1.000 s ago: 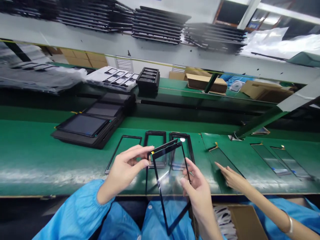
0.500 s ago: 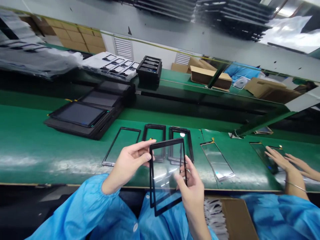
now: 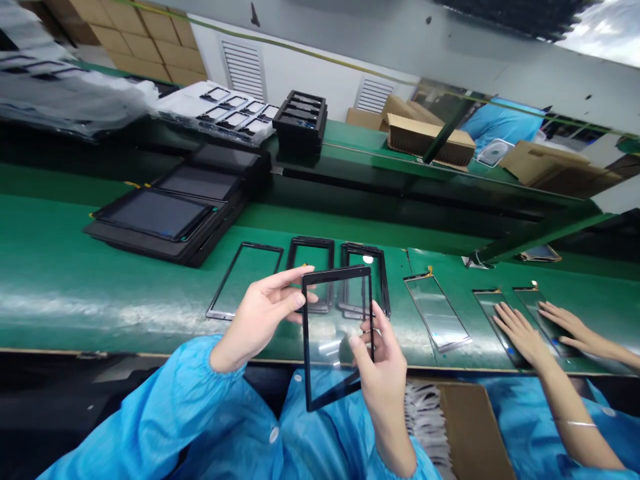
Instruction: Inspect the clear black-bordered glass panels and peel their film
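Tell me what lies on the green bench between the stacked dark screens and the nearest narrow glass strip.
In the head view, three black-framed glass panels lie in a row there, on the green bench.

You face a white wall set with two louvered vents, cardboard cartons stacked at its left end. Below it runs a far green worktop carrying an open carton, beyond your long green worktop.
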`<state>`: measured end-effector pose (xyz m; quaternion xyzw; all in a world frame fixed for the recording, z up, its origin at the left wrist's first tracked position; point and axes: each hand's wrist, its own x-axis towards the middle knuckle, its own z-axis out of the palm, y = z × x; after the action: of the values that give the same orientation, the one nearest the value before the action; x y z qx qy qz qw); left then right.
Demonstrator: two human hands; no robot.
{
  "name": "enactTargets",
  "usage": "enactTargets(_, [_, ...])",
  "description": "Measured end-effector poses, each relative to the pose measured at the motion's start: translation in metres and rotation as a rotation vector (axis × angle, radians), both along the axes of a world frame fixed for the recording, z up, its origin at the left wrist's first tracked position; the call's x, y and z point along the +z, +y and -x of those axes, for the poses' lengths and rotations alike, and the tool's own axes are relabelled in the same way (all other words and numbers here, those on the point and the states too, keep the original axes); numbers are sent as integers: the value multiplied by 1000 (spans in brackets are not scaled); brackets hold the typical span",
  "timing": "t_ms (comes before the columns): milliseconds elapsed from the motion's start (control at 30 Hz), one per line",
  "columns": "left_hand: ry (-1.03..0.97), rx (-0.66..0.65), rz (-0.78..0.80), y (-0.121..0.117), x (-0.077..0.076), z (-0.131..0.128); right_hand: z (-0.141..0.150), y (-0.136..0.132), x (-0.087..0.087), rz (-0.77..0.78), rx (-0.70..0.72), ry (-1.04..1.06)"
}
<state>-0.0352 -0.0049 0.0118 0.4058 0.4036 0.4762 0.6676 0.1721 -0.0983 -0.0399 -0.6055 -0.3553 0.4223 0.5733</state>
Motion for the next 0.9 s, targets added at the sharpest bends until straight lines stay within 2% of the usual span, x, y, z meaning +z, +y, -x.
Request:
enactTargets(67, [25,10,-4,0,2,-1,0,-1,-1,-11,6,-55])
enactTargets(133, [76,22,-10,-1,5,-1,-2,1,1,-62,-11,-205])
enactTargets(233, [168,11,-38,-4,10,-1,-12,9,14,-194,-77,-371])
enactTargets(300, [207,-7,-72,-8,11,0,-22,17,27,-215,-47,-249])
enactTargets(400, [256,-33,-116,-14,12,4,-33,28,43,-124,82,-3])
enactTargets(467, [288,-44,-129,-16,12,5,-35,32,50,-87,90,37])
enactTargets(600, [323,-49,-138,-16,13,7,-29,31,52,-115,32,54])
enactTargets(800, [346,-74,-168,-13,11,8,-28,25,50,-127,23,68])
enactTargets(900, [451,-118,-305,-13,16,5,-23,26,51,-123,33,73])
